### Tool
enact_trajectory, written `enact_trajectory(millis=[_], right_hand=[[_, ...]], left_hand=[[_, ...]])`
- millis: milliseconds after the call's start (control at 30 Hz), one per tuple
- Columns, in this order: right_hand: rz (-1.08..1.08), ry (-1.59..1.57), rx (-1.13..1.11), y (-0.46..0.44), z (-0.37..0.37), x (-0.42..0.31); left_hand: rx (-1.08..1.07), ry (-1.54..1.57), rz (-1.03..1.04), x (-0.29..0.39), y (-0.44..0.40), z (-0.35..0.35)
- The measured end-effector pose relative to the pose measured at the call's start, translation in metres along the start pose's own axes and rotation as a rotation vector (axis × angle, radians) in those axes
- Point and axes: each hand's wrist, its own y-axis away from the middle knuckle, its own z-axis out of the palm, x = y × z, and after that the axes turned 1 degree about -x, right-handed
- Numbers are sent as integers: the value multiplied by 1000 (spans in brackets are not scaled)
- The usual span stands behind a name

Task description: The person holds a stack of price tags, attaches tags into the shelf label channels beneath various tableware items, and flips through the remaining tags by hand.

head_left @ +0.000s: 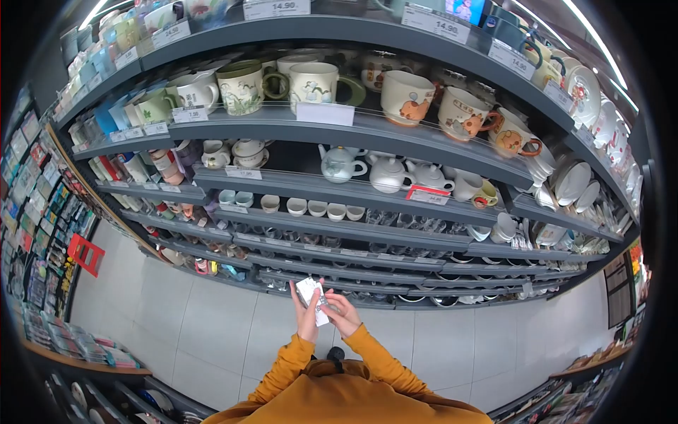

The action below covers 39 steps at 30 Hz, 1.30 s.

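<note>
My left hand (307, 319) holds a small stack of white price labels (309, 288) at the lower middle of the view, its fingers around their edges. Beside it, my right hand (344, 316) has its fingers closed on the lower part of the same white labels. Print shows on them, but it is too small to read. Both hands are in front of my body, over the tiled floor and near the lowest shelves. Mustard sleeves cover both arms.
Curved-looking shelves hold mugs (314, 83), teapots (342, 165), small bowls (297, 206), glasses and plates (573, 181). Price tags line the shelf edges. A red step stool (87, 255) stands at the left. More stocked racks are at both lower corners.
</note>
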Motion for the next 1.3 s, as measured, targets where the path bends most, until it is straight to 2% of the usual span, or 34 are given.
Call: enact_trajectory(millis=[133, 233, 267, 367, 400, 433, 500, 633, 733, 833, 900, 1067, 1100, 1167, 1233, 1300], right_hand=[[103, 21, 17, -4, 15, 10], [249, 71, -116, -11, 26, 17], [274, 123, -163, -13, 33, 12], [-33, 293, -207, -47, 41, 20], [-146, 486, -199, -58, 52, 13], [-143, 558, -172, -69, 65, 4], [-282, 736, -170, -107, 92, -7], [-636, 997, 27, -201, 156, -20], [-628, 1286, 203, -245, 208, -31], [-695, 1464, 338, -302, 211, -5], [-626, 1464, 364, -308, 217, -5], [-695, 1308, 419, -292, 227, -18], [-753, 1242, 430, -286, 230, -21], [-736, 993, 345, -270, 232, -15], [-579, 465, -12, -250, 230, 27], [-115, 387, -214, -203, 244, 56]], left_hand=[[-88, 296, -375, -2, -13, -40], [-94, 123, -253, 20, -14, -54], [-43, 152, -217, 24, -17, -59], [-9, 264, -150, 34, -34, -94], [28, 255, -111, 44, -40, -102], [57, 237, -101, 55, -45, -110], [115, 200, -76, 86, -50, -122], [80, 112, -70, 115, -74, -198], [76, 120, -101, 152, -73, -225], [57, 114, -139, 171, -72, -249], [34, 99, -173, 182, -74, -265], [16, 117, -226, 191, -82, -289], [11, 123, -234, 193, -87, -290], [16, 147, -192, 197, -95, -285], [9, 154, -149, 202, -103, -279], [-20, 129, -138, 194, -114, -281]])
